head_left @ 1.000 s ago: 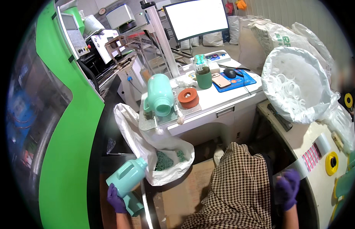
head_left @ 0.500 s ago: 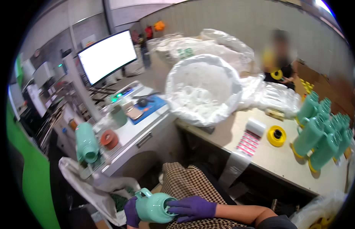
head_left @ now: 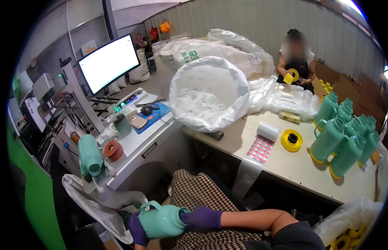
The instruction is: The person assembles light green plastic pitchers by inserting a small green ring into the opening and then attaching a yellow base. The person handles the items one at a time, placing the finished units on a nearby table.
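Observation:
A pale green flask body [head_left: 160, 223] with a loop handle on top lies tilted over my lap, its mouth toward the right. My left hand [head_left: 137, 230], in a purple glove, wraps round its base end. At the mouth is my right hand [head_left: 203, 218], also gloved in purple. Its fingers reach inside the opening and are hidden there, so whether they hold anything does not show. A brown checked cloth [head_left: 202, 189] covers my lap beneath.
A white-lined tub [head_left: 177, 104] of clear rings stands ahead. Several green flasks [head_left: 325, 139] with yellow bases, a yellow ring-shaped part [head_left: 292, 146] and a label roll [head_left: 268, 131] occupy the right table. Another flask [head_left: 90, 154] lies left. A co-worker [head_left: 298, 62] sits beyond, holding yellow parts.
My right hand's fingers, partly visible at the flask's mouth before, have gone deeper and are hidden now. The flask has shifted slightly left and up in the picture. The whole view has shifted a little.

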The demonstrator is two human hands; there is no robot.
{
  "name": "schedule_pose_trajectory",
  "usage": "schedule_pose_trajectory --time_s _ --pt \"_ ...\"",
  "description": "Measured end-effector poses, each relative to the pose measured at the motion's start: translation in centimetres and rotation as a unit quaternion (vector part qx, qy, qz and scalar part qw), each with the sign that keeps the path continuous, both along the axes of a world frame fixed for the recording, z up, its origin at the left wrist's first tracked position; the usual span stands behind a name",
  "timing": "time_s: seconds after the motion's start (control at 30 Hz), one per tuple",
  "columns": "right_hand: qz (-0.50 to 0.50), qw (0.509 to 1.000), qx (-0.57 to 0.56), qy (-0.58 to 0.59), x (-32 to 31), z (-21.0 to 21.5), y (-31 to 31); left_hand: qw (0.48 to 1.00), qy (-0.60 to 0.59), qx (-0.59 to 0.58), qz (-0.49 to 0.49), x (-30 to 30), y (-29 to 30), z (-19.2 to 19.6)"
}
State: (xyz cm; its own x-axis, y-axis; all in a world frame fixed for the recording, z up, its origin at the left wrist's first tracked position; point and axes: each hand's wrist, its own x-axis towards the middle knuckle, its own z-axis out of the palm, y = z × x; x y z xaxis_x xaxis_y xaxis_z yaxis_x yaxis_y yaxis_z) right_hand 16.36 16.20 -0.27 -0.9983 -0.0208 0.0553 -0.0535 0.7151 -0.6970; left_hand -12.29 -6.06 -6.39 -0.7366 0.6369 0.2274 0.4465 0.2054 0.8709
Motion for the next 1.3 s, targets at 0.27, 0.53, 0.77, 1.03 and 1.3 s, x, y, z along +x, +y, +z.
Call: schedule_pose_trajectory --time_s 0.27,0.53,0.77,1.03,1.3 --pt "0.019 0.996 -0.05 -0.069 1.9 2.9 -2.1 0.879 0.389 -0.134 -0.239 17.1 2.6 14.4" --pt "-0.069 0.988 -0.139 -0.011 5.1 3.6 -1.9 0.853 0.463 -0.101 -0.218 18.6 5.5 10.8" --pt "-0.205 0.965 -0.074 0.148 6.1 2.3 -3.5 0.848 0.487 -0.121 -0.169 18.8 6.5 11.1" --pt "-0.225 0.931 -0.08 0.276 4.4 1.4 -3.0 0.885 0.441 -0.103 -0.11 15.8 6.2 12.2" --pt "-0.124 0.988 -0.003 0.096 3.8 -1.4 -4.3 0.789 0.581 -0.162 -0.113 18.6 5.3 7.8"
